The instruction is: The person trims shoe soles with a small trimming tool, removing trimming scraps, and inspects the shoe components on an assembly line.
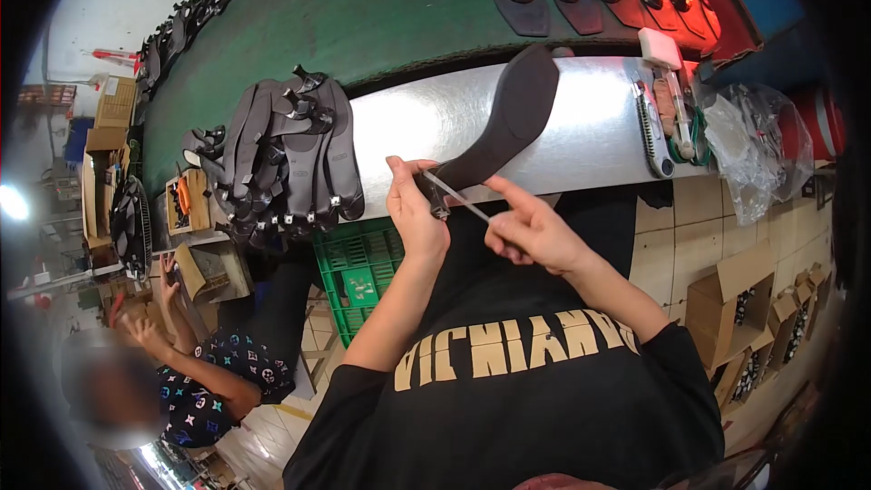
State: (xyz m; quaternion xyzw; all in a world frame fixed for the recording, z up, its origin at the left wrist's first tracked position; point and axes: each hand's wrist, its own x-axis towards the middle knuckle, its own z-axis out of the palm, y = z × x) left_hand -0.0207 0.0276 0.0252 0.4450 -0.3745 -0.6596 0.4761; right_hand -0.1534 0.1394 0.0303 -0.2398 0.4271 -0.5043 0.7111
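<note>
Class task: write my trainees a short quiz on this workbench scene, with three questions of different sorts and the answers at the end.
1. While the left hand holds the dark sole, what does the right hand grip?
A) red scissors
B) a thin metal tool
C) a white brush

2. True or false: the utility knife lies on the shiny metal surface.

3. Fill in the colour: the plastic crate beside the left forearm is ____.

Key: 1. B; 2. true; 3. green
</note>
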